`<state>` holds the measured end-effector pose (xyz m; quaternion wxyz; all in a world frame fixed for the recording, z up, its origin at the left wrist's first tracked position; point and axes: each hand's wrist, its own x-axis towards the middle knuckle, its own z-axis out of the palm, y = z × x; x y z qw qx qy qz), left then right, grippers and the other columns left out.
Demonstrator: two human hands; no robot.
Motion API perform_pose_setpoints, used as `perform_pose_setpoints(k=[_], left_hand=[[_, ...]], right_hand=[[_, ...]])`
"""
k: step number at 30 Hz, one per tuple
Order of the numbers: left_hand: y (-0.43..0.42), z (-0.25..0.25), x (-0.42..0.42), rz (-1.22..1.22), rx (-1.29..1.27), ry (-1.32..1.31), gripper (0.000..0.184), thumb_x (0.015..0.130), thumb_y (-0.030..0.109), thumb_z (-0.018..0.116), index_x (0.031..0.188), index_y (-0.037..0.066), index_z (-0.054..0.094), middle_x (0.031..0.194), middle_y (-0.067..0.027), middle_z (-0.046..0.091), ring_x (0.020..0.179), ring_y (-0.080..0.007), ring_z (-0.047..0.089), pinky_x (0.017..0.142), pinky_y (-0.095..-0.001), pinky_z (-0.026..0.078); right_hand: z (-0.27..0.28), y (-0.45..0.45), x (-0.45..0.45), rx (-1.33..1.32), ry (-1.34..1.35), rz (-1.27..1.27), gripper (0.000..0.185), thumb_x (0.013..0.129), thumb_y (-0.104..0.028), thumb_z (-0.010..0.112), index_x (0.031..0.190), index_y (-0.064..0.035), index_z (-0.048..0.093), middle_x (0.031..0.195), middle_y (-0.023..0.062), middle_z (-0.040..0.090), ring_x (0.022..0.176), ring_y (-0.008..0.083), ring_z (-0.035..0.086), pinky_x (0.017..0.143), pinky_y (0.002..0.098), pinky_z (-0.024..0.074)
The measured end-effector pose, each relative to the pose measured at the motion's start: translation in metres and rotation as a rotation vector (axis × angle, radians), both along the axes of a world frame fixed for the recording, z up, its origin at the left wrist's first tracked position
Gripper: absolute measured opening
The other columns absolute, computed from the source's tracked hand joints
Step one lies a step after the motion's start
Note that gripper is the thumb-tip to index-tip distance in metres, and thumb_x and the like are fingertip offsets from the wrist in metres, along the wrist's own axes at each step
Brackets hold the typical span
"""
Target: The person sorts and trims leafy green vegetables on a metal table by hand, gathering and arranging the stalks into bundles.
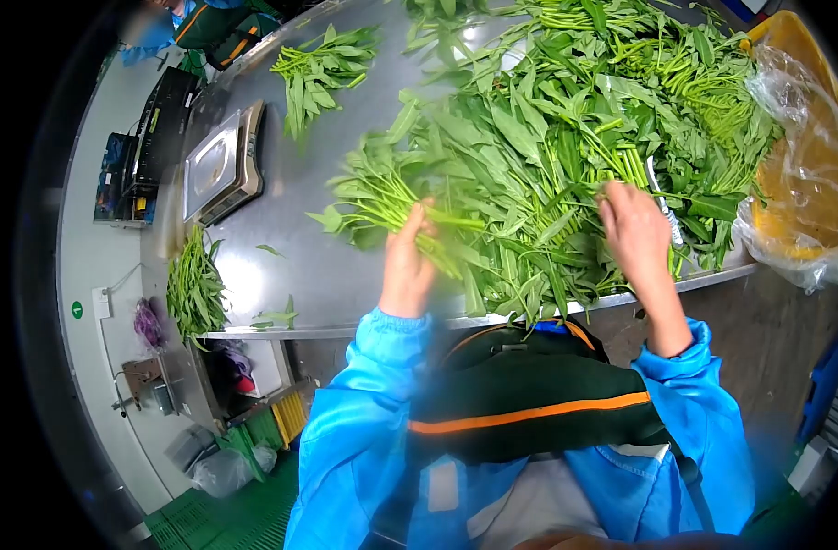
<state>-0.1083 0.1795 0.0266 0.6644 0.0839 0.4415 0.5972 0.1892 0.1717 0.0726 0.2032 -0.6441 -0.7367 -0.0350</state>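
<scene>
My left hand is closed around a bunch of water spinach, held above the metal table with its leaves towards the upper left and cut stems towards the right. The leaves are slightly blurred. On the right, my right hand has its fingers bent and pinched at green stems in the large heap of water spinach. Just beside that hand, a white curved strip shows among the leaves; its kind is unclear.
A weighing scale stands on the steel table at left. Smaller bunches of greens lie at the back and left edge. A yellow tub with clear plastic film is at right. Another person is at upper left.
</scene>
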Motion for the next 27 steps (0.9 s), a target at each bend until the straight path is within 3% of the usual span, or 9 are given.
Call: perform_pose_setpoints(k=[1,4,9,14,17,19,22,26,27], left_hand=[[-0.003,0.0,0.003,-0.016,-0.007,0.032,0.025,0.091,0.017,0.061,0.109,0.001,0.057,0.077,0.0015,0.053,0.064,-0.0052,0.05,0.057,-0.0161,0.044],[-0.008,-0.006,0.017,-0.064,-0.019,0.099,0.028,0.09,0.018,0.062,0.112,0.002,0.056,0.089,-0.0033,0.059,0.071,-0.0105,0.053,0.064,-0.0243,0.049],[-0.031,-0.035,0.041,-0.322,-0.045,0.006,0.028,0.09,0.018,0.061,0.114,0.004,0.056,0.107,-0.01,0.062,0.094,-0.022,0.06,0.078,-0.0353,0.051],[-0.044,-0.035,0.031,-0.266,-0.256,-0.049,0.021,0.09,0.014,0.06,0.107,0.003,0.057,0.089,-0.0062,0.06,0.085,-0.0163,0.057,0.072,-0.0311,0.049],[-0.042,-0.035,0.027,-0.259,-0.258,-0.099,0.021,0.09,0.016,0.061,0.106,0.003,0.058,0.089,-0.0053,0.06,0.079,-0.015,0.056,0.069,-0.031,0.049],[-0.04,-0.03,0.028,-0.324,-0.27,-0.163,0.021,0.09,0.017,0.061,0.106,0.004,0.058,0.087,-0.0042,0.059,0.075,-0.0141,0.054,0.067,-0.0303,0.048],[-0.04,-0.028,0.023,-0.378,-0.277,-0.22,0.022,0.089,0.018,0.063,0.106,0.005,0.058,0.085,-0.0022,0.057,0.071,-0.0123,0.051,0.064,-0.0286,0.047],[-0.027,-0.015,0.004,-0.314,-0.187,-0.225,0.022,0.088,0.017,0.064,0.107,0.007,0.058,0.08,0.0002,0.054,0.068,-0.0099,0.049,0.061,-0.0261,0.044],[-0.024,-0.011,0.005,-0.303,-0.161,-0.189,0.021,0.089,0.017,0.063,0.107,0.008,0.058,0.081,0.0009,0.053,0.067,-0.0086,0.048,0.06,-0.0244,0.044]], right_hand=[[0.008,0.001,0.006,-0.044,-0.184,-0.071,0.051,0.078,-0.035,0.068,0.12,-0.0103,0.054,0.079,0.0127,0.056,0.067,0.0273,0.057,0.055,0.0385,0.0468],[0.02,-0.006,-0.025,-0.148,0.054,0.004,0.076,0.073,-0.042,0.072,0.131,-0.0022,0.043,0.088,0.0176,0.057,0.077,0.0309,0.058,0.064,0.0407,0.0481],[-0.056,-0.033,-0.092,-0.411,0.4,0.399,0.034,0.085,-0.035,0.062,0.109,-0.0116,0.059,0.065,0.0155,0.06,0.058,0.0377,0.059,0.05,0.0441,0.0462],[-0.044,0.004,-0.047,-0.658,0.707,0.234,0.024,0.085,-0.029,0.062,0.094,-0.0071,0.068,0.071,0.0137,0.064,0.063,0.0207,0.062,0.06,0.0321,0.0486],[-0.08,0.038,-0.034,-0.242,0.213,-0.065,0.02,0.083,-0.025,0.06,0.081,-0.0057,0.061,0.074,0.0143,0.064,0.067,0.0359,0.062,0.057,0.0449,0.0473],[-0.102,0.053,-0.038,-0.394,0.016,-0.165,0.02,0.081,-0.025,0.057,0.079,-0.0053,0.058,0.076,0.0184,0.063,0.07,0.0373,0.061,0.061,0.0478,0.0478],[-0.079,0.05,-0.04,-0.373,0.121,-0.064,0.021,0.079,-0.025,0.057,0.078,-0.0041,0.056,0.082,0.0182,0.064,0.077,0.0368,0.062,0.064,0.0454,0.0485],[-0.04,0.046,-0.018,-0.394,1.108,-0.002,0.022,0.083,-0.02,0.061,0.096,-0.0022,0.065,0.08,0.0104,0.065,0.072,0.0171,0.059,0.069,0.0301,0.0472],[-0.048,0.047,-0.01,-0.469,1.065,-0.078,0.021,0.084,-0.02,0.059,0.094,-0.0023,0.064,0.08,0.0131,0.064,0.073,0.0244,0.061,0.07,0.0341,0.0475]])
